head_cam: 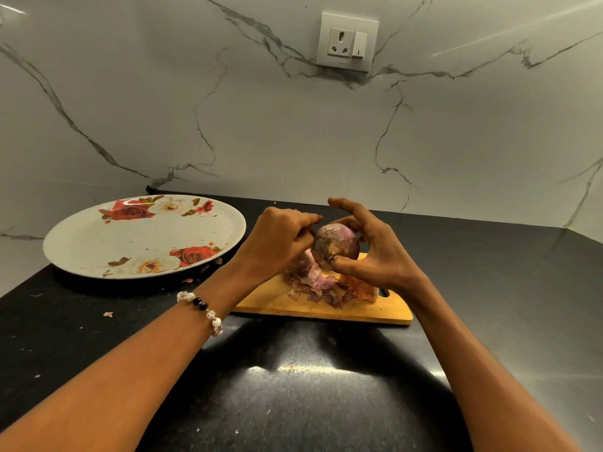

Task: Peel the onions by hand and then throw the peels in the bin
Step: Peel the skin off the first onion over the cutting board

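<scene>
A purple-brown onion (339, 243) is held in the air above a wooden cutting board (375, 309). My left hand (277, 243) grips its left side with curled fingers. My right hand (365, 252) pinches the onion's root end with the thumb, and its other fingers arch over the top. A heap of pink and brown onion peels (326, 288) lies on the board under my hands. No bin is in view.
A large white plate (98, 246) with red rose prints sits at the left on the black countertop (293, 386). Small peel scraps (108, 314) lie beside it. A marble wall with a socket (347, 42) stands behind.
</scene>
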